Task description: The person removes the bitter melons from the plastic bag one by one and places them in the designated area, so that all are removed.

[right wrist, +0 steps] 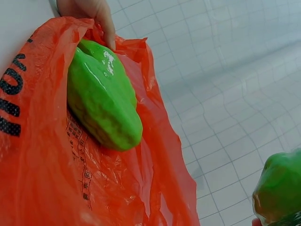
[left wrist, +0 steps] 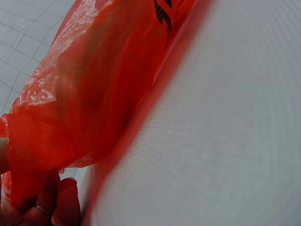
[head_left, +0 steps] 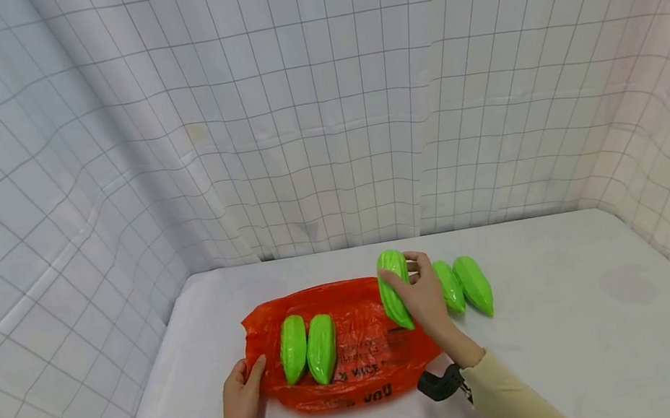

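A red plastic bag [head_left: 354, 308] with black print lies spread on the table. My left hand [head_left: 242, 392] pinches its left edge between thumb and fingers; the left wrist view shows fingertips [left wrist: 68, 202] under the red film. Two glossy, ridged green gourds [head_left: 322, 350] lie side by side on the left part of the bag. My right hand [head_left: 424, 297] grips another green gourd [head_left: 392, 280] upright over the bag's right part, thumb on its near side. In the right wrist view, this held gourd [right wrist: 280, 188] shows at the lower right corner.
Two more green gourds [head_left: 474, 286] lie on the white table [head_left: 563, 319], just right of the bag and partly behind my right hand. White curtains [head_left: 322, 130] with a dark grid enclose the table at the back and both sides.
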The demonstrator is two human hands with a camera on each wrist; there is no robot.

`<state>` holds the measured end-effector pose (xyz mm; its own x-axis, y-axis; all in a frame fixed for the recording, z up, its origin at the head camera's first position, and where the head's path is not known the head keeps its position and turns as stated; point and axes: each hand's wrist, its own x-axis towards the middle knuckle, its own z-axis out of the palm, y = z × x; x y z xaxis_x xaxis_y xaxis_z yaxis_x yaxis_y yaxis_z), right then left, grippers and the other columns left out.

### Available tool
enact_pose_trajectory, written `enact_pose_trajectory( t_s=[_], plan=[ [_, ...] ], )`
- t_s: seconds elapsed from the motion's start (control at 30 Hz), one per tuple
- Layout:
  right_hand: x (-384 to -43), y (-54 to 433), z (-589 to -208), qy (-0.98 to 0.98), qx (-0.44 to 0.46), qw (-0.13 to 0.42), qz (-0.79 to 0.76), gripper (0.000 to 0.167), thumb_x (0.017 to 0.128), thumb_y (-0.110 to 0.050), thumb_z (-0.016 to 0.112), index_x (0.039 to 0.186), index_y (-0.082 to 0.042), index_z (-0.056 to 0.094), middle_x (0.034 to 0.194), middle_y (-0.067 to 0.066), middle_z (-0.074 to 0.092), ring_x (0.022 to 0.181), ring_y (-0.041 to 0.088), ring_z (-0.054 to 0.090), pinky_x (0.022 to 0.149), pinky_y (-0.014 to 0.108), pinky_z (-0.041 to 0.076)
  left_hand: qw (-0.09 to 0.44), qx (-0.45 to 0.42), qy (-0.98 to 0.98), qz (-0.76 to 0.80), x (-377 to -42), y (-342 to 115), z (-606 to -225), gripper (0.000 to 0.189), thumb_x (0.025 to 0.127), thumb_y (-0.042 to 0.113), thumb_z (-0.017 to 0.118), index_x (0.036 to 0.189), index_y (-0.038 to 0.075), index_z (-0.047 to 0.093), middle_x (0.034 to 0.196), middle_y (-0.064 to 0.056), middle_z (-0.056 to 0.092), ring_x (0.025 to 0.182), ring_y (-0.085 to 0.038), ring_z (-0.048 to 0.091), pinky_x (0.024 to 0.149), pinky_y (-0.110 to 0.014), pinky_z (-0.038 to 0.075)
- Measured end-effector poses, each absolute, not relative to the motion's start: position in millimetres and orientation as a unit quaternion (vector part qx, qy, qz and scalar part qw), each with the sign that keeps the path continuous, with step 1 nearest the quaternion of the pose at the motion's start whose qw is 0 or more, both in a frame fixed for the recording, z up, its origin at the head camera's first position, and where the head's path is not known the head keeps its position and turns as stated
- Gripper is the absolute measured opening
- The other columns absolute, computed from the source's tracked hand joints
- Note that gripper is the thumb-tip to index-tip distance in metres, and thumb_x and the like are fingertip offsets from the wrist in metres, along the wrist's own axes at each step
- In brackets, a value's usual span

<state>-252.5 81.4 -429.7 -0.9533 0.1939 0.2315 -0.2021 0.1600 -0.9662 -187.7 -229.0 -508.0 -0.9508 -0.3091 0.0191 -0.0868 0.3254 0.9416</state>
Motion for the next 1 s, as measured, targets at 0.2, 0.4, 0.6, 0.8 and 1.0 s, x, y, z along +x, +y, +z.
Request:
enact_pose_trajectory(
  t_s=[0.2,0.4,0.6,0.8,1.0],
  plan=[
    [-252.2,84.9,-428.1,-0.745,-0.007,0.158,0.648,0.056,0.081,-0.035,0.075,0.123,-0.008,0.051,0.104,0.011,0.054,0.075,0.022,0.052,0.062,0.033,0.046,0.091,0.127,-0.806,-0.571,-188.5,-229.2,-507.4,0.038,0.097,0.036,0.053,0.106,-0.001,0.055,0.079,-0.007,0.054,0.074,-0.016,0.047,0.062,-0.021,0.041],
    [-251.9,89.9,-428.1,-0.743,-0.015,0.172,0.647,0.055,0.081,-0.036,0.075,0.124,-0.009,0.051,0.105,0.011,0.054,0.075,0.02,0.052,0.063,0.032,0.045,0.089,0.127,-0.803,-0.575,-189.0,-229.6,-508.1,0.038,0.097,0.036,0.053,0.105,-0.001,0.055,0.08,-0.007,0.054,0.074,-0.016,0.046,0.062,-0.021,0.041],
    [-250.2,96.7,-426.6,-0.74,-0.012,0.167,0.652,0.057,0.083,-0.038,0.072,0.127,-0.01,0.049,0.107,0.011,0.053,0.076,0.022,0.053,0.063,0.034,0.046,0.089,0.128,-0.804,-0.574,-187.8,-229.6,-507.8,0.039,0.097,0.036,0.053,0.106,-0.001,0.055,0.08,-0.007,0.055,0.074,-0.016,0.046,0.063,-0.021,0.041],
    [-251.3,100.5,-424.6,-0.716,-0.026,0.153,0.681,0.058,0.084,-0.036,0.072,0.129,-0.009,0.046,0.112,0.011,0.051,0.081,0.023,0.054,0.065,0.033,0.047,0.089,0.128,-0.804,-0.574,-187.2,-229.6,-507.4,0.04,0.097,0.037,0.053,0.108,-0.002,0.055,0.083,-0.007,0.057,0.075,-0.015,0.047,0.063,-0.02,0.042],
    [-253.6,108.6,-422.5,-0.72,-0.031,0.157,0.675,0.058,0.085,-0.035,0.071,0.128,-0.007,0.044,0.114,0.011,0.051,0.083,0.022,0.053,0.064,0.03,0.047,0.092,0.125,-0.801,-0.578,-188.8,-229.7,-508.7,0.037,0.097,0.035,0.053,0.106,-0.001,0.056,0.08,-0.007,0.055,0.073,-0.015,0.046,0.062,-0.021,0.04]
  ],
)
